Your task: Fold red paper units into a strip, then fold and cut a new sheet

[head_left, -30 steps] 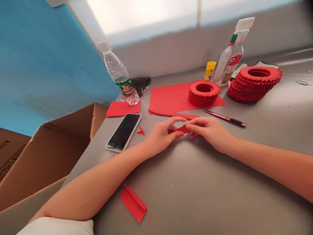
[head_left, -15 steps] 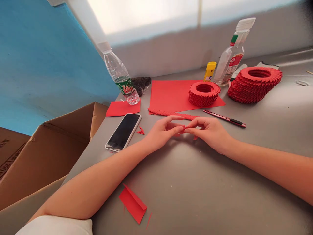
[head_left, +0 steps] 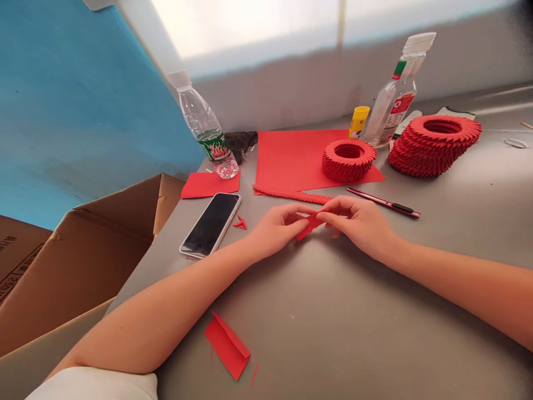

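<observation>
Head view: a small folded strip of red paper [head_left: 310,226] is pinched between the two hands, tilted across the gap above a grey counter [head_left: 333,322]. Its upper end is gripped by the right hand [head_left: 358,222], where the paper is pressed between the thumb and curved fingers [head_left: 335,204]. Its lower part is held by the left hand [head_left: 278,228], whose thumb and fingers [head_left: 295,210] are closed on the paper rather than spread.

Just behind the hands, a long curved strip of folded red paper units [head_left: 291,195] is laid on the counter, beside a red-and-black craft knife [head_left: 385,203]. Behind these, a ring of folded red paper [head_left: 347,161] is set on a red paper sheet [head_left: 287,155], and a taller stack of red paper rings [head_left: 433,145] stands to its right.

A clear bottle with green and red labels [head_left: 393,94] and a yellow glue stick [head_left: 358,122] are placed farther back, their small print too blurred to be read. A plastic water bottle with a green-and-red label [head_left: 204,125] stands at the far left. A white-edged smartphone [head_left: 210,225] lies dark beside a small red scrap [head_left: 240,223], while a folded red paper rectangle [head_left: 227,345] lies near the left forearm [head_left: 162,311]. An open cardboard box [head_left: 104,255] is seen at the left.
</observation>
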Tool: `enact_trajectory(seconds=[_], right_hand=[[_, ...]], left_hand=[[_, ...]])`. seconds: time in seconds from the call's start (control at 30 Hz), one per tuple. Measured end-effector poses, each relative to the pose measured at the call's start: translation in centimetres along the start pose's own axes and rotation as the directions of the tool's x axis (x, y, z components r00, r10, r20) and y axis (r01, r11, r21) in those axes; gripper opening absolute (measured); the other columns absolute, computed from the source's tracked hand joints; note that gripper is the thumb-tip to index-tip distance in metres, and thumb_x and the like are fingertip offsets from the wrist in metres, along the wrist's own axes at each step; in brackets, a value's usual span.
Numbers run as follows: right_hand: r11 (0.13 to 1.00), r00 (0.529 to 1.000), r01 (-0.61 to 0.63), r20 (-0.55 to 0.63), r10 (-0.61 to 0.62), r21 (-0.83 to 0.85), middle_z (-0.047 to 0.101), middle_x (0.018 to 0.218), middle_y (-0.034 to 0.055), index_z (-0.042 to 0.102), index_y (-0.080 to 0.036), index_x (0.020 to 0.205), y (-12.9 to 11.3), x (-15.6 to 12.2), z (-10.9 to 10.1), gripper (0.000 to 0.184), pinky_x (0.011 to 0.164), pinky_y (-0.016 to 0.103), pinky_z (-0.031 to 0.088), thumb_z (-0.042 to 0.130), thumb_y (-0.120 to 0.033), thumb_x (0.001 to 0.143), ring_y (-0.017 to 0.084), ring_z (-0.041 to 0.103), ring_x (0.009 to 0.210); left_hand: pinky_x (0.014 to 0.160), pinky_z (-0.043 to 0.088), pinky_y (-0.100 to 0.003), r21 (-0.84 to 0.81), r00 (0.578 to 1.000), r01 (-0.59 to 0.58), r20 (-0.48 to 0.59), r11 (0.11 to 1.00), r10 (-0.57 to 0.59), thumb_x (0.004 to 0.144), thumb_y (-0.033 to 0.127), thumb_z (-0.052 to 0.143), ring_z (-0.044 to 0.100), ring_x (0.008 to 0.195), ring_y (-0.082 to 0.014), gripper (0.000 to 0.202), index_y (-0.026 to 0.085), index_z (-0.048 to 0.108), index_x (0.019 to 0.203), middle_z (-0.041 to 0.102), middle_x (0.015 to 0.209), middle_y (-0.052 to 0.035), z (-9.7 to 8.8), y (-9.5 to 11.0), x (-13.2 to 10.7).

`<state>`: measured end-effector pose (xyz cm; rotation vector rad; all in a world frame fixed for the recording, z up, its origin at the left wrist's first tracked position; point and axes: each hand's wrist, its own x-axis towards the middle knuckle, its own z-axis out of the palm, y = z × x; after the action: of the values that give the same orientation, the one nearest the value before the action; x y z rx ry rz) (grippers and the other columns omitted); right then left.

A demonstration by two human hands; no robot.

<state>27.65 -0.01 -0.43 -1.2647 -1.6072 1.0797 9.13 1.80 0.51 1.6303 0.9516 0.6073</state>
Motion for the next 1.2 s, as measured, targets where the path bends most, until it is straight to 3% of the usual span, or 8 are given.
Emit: enact_trajectory(seconds=[0.1,0.17,0.27,0.37,0.57,0.83,1.2], right_hand=[[0.968,0.983,0.17,-0.034,-0.179,-0.187,0.064,0.075,0.0002,0.06,-0.02,0.079,0.1,-0.2,0.1,0.014,0.053,0.023,0.045,0.055,-0.033,0.078,0.012,0.057,0.064],[0.896,0.943,0.308,-0.019,-0.331,-0.32,0.063,0.073,-0.0006,0.059,-0.02,0.079,0.5,-0.3,0.3,0.007,0.054,0.022,0.045,0.054,-0.025,0.079,0.011,0.056,0.063],[0.711,0.828,0.507,0.045,-0.559,-0.488,0.063,0.069,-0.0014,0.058,-0.019,0.079,1.2,-0.3,0.4,0.007,0.055,0.022,0.044,0.052,-0.015,0.078,0.009,0.053,0.057],[0.551,0.731,0.61,0.137,-0.668,-0.569,0.065,0.072,-0.0016,0.058,-0.02,0.084,1.7,-0.3,0.4,0.015,0.055,0.021,0.043,0.049,-0.01,0.079,0.009,0.055,0.058],[0.441,0.678,0.685,0.286,-0.677,-0.58,0.066,0.078,0.0026,0.061,-0.019,0.085,1.6,-0.3,0.1,0.016,0.063,0.023,0.046,0.049,-0.01,0.081,0.012,0.06,0.07],[0.384,0.623,0.726,0.31,-0.718,-0.571,0.067,0.085,0.0047,0.062,-0.018,0.085,1.7,-0.4,0.0,0.01,0.068,0.024,0.047,0.052,-0.017,0.083,0.013,0.06,0.075],[0.381,0.636,0.719,0.33,-0.698,-0.581,0.067,0.087,0.0049,0.063,-0.019,0.089,1.8,0.0,-0.1,0.014,0.07,0.027,0.049,0.05,-0.019,0.084,0.014,0.06,0.076]], left_hand=[[0.054,0.039,-0.019,0.024,1.0,0.0,-0.011,1.0,0.0,0.081,0.023,0.049,0.051,0.059,-0.0093,0.029,0.017,0.057,0.108,0.059,0.064,0.0007,0.3,0.4,-0.2],[0.055,0.039,-0.019,0.0,0.999,0.024,-0.028,1.0,-0.024,0.08,0.022,0.05,0.052,0.06,-0.0098,0.032,0.016,0.054,0.112,0.059,0.063,0.001,0.5,0.6,-0.3],[0.055,0.04,-0.02,-0.011,0.998,0.043,-0.055,0.999,-0.043,0.079,0.019,0.049,0.053,0.059,-0.01,0.031,0.016,0.054,0.109,0.059,0.062,0.001,0.5,0.8,-0.4],[0.055,0.04,-0.02,0.004,0.997,0.043,-0.061,0.999,-0.043,0.077,0.017,0.048,0.053,0.057,-0.0096,0.03,0.018,0.056,0.106,0.059,0.06,0.002,0.4,0.7,-0.4],[0.056,0.042,-0.022,0.023,0.995,0.047,-0.086,0.999,-0.045,0.074,0.016,0.045,0.052,0.056,-0.0102,0.036,0.019,0.056,0.108,0.061,0.064,0.0007,0.1,0.2,-0.3],[0.056,0.041,-0.021,-0.026,0.996,0.06,-0.065,0.998,-0.061,0.078,0.026,0.052,0.052,0.056,-0.0105,0.032,0.02,0.056,0.109,0.06,0.063,0.0009,0.1,0.3,-0.3],[0.053,0.037,-0.019,0.004,0.999,-0.027,-0.042,1.0,0.027,0.078,0.024,0.053,0.047,0.052,-0.009,0.037,0.02,0.051,0.115,0.053,0.053,0.0048,0.0,0.3,-0.4]])
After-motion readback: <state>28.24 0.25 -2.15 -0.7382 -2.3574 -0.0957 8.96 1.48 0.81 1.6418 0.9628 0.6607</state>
